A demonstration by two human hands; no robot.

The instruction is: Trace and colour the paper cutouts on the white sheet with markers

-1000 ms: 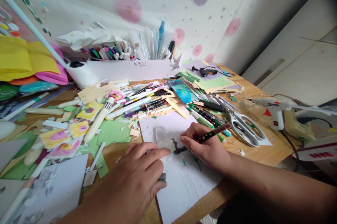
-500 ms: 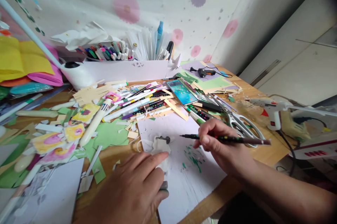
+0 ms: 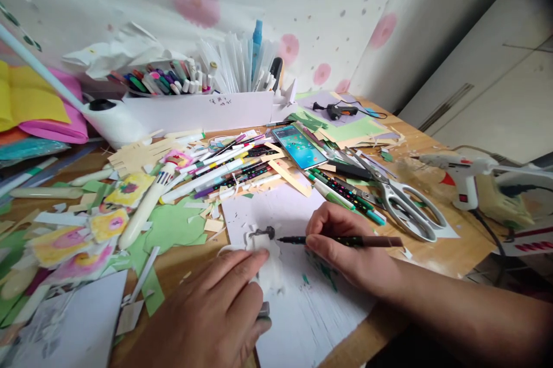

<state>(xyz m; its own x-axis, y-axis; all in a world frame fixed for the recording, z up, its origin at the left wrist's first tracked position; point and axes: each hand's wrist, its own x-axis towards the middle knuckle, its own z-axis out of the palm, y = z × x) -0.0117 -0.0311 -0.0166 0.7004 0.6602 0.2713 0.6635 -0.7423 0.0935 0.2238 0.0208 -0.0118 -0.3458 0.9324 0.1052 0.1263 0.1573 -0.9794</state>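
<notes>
In the head view, my right hand point(image 3: 341, 241) pinches a black brush-tip marker point(image 3: 354, 240) with coloured dots and a brown end. Its tip is beside the dark-coloured top of a small white paper cutout point(image 3: 270, 267). With the fingertips of my left hand point(image 3: 220, 299), I press the cutout against a white sheet point(image 3: 302, 322). A grey-ended object point(image 3: 264, 309) pokes out between that hand's thumb and fingers; the rest of it is hidden. Green marks point(image 3: 322, 273) show on the sheet, partly under my right hand.
Several loose markers point(image 3: 233, 169), a phone point(image 3: 300, 146) and silver scissors point(image 3: 410, 209) lie beyond the sheet. Green paper scraps point(image 3: 177, 227) and painted cutouts point(image 3: 67, 241) cover the left. A white glue gun point(image 3: 464, 181) is at right, a black one point(image 3: 339, 110) at the back.
My right hand has come left and down, bringing the marker tip to the cutout's dark top edge. My left hand still presses the cutout. The camera view has shifted slightly.
</notes>
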